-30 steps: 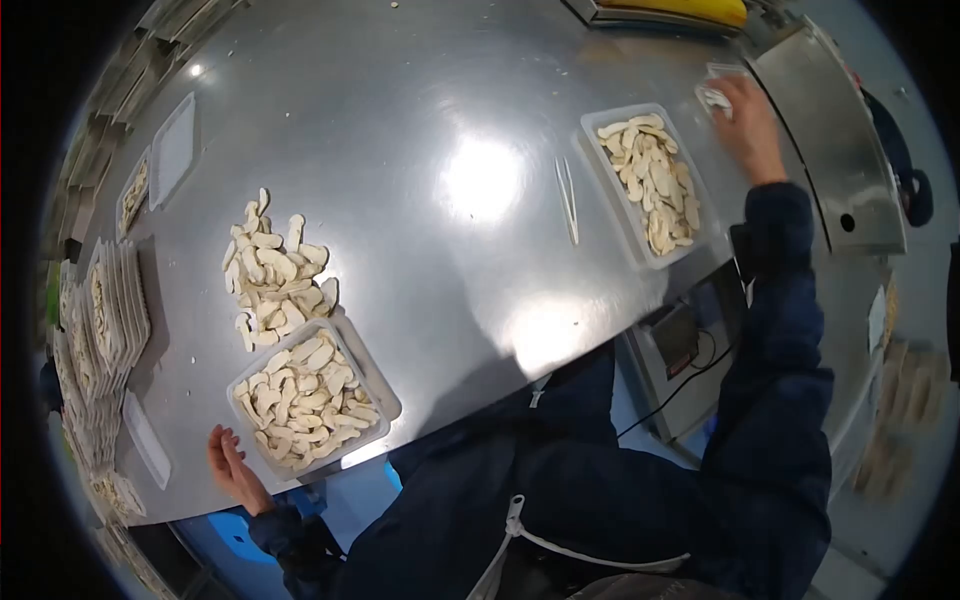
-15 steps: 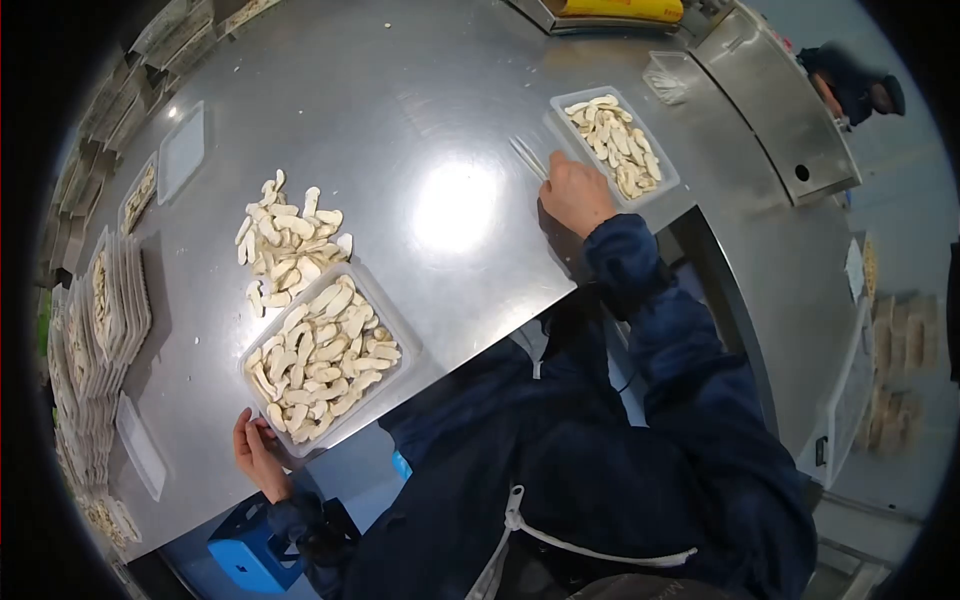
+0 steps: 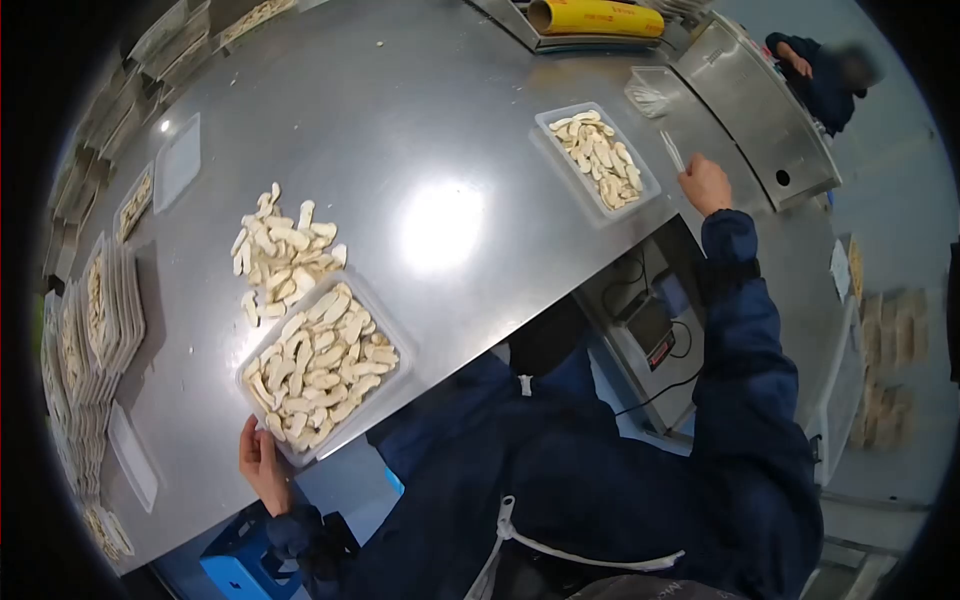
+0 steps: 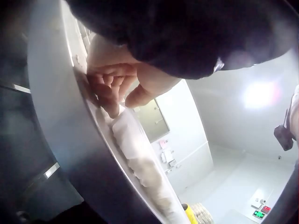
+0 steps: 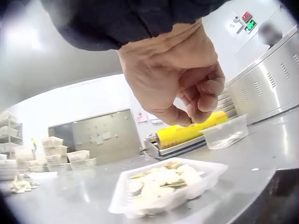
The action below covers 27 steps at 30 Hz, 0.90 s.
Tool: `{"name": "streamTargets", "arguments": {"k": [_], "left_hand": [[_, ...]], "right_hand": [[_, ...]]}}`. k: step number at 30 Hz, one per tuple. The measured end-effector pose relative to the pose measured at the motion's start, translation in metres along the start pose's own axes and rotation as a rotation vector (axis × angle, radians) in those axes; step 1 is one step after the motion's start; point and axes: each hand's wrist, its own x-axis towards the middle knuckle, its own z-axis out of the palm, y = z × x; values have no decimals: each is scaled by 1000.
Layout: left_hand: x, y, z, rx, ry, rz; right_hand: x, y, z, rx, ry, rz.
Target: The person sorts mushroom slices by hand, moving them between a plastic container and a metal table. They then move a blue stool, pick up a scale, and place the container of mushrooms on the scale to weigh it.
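Note:
My right hand [image 3: 706, 185] pinches slim white tweezers [image 3: 672, 150], held to the right of the smaller clear tray [image 3: 648, 188] of mushroom slices. Seen from the right wrist, that hand [image 5: 175, 77] is above and beyond this tray [image 5: 212, 171], its thumb and fingertips together. A larger clear tray [image 3: 402, 362], full of pale mushroom slices [image 3: 325, 365], sits at the table's front edge. At its near left corner is my left hand [image 3: 264, 468], fingers loosely bent. In the left wrist view, the left hand's fingertips [image 4: 112, 109] come right up to the tray rim.
Loose mushroom slices [image 3: 280, 245] lie behind the larger tray. A small clear tub [image 3: 648, 92] with white strips stands back right, near a yellow roll [image 3: 600, 17]. Stacked filled trays [image 3: 95, 310] line the left side. A scale [image 3: 655, 330] sits below the table edge.
My right hand has left the small tub, picked the tweezers up from left of the smaller tray and carried them to its right. My left hand has come closer to the larger tray's corner.

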Motion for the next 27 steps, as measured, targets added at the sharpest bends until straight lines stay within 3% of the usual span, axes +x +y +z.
{"name": "streamTargets", "arguments": {"k": [7, 11, 14, 17, 20, 23, 27], "left_hand": [[3, 17, -4, 79, -54, -35], [2, 19, -1, 88, -8, -32], [3, 25, 1, 93, -14, -50], [4, 24, -2, 88, -29, -50], [6, 22, -2, 78, -25, -65], [4, 27, 1, 84, -18, -67], [4, 21, -2, 63, -8, -55]], "right_hand": [[45, 52, 74, 1, -39, 122], [38, 65, 84, -12, 1, 240], [24, 91, 76, 62, -135, 295], [2, 105, 77, 60, -160, 367], [-4, 107, 71, 54, -191, 234], [5, 108, 73, 80, -131, 213], [-11, 20, 0, 420, -79, -33]]}}
